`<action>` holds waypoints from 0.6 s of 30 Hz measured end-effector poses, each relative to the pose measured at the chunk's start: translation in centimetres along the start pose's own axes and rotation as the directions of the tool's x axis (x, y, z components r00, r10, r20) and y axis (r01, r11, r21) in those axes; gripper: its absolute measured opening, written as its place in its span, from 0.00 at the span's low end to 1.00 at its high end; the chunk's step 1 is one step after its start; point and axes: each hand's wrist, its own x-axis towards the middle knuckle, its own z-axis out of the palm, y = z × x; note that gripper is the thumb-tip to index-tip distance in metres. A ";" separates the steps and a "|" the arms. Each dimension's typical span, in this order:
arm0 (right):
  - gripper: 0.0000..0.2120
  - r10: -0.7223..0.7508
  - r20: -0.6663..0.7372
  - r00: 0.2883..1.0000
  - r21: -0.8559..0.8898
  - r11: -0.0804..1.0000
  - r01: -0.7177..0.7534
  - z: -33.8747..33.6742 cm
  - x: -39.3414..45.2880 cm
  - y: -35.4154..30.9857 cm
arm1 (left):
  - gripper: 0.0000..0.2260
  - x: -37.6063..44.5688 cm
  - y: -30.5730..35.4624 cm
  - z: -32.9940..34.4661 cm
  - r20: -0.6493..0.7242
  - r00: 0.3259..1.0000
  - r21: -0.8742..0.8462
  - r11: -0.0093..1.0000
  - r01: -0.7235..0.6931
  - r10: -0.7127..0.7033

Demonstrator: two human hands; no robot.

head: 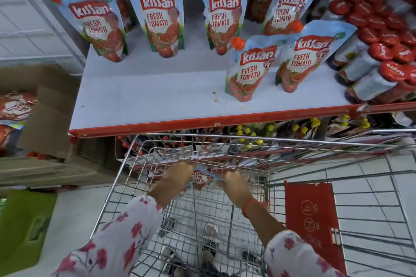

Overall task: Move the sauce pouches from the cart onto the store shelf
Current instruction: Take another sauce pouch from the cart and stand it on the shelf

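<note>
Both my hands reach down into the wire cart [139, 148]. My left hand [177, 175] and my right hand [234, 183] grip one sauce pouch [201, 179] between them, low at the cart's far end; only its red label shows. Above, the white shelf [146, 94] with a red front edge carries several upright blue-and-red tomato sauce pouches. The nearest pouch [249, 69] stands right of centre, with another pouch [301, 60] beside it. More pouches stand further back, such as one at the left [96, 22].
Red-capped jars [369, 78] lie packed at the shelf's right end. An open cardboard box [45, 119] with more pouches sits left of the shelf, a green crate [24, 227] on the floor below it. The cart's red child-seat flap [313, 220] hangs at right. A lower shelf holds yellow-capped items.
</note>
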 end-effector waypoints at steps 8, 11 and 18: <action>0.10 -0.013 -0.083 0.996 -0.005 1.000 0.013 0.3 0.4 -0.6 | 0.19 1.1 -0.1 0.9 -0.024 1.000 0.069 0.997 0.021 -0.020; 0.11 -0.057 -0.119 0.991 0.008 0.998 0.059 -0.7 -0.6 -0.2 | 0.23 0.4 0.0 0.2 -0.091 0.994 0.087 0.995 -0.049 0.057; 0.11 -0.126 -0.292 0.948 0.101 0.982 0.161 -4.9 -3.8 -0.6 | 0.27 -4.3 -0.4 -1.4 -0.351 0.919 0.089 0.984 -0.157 0.179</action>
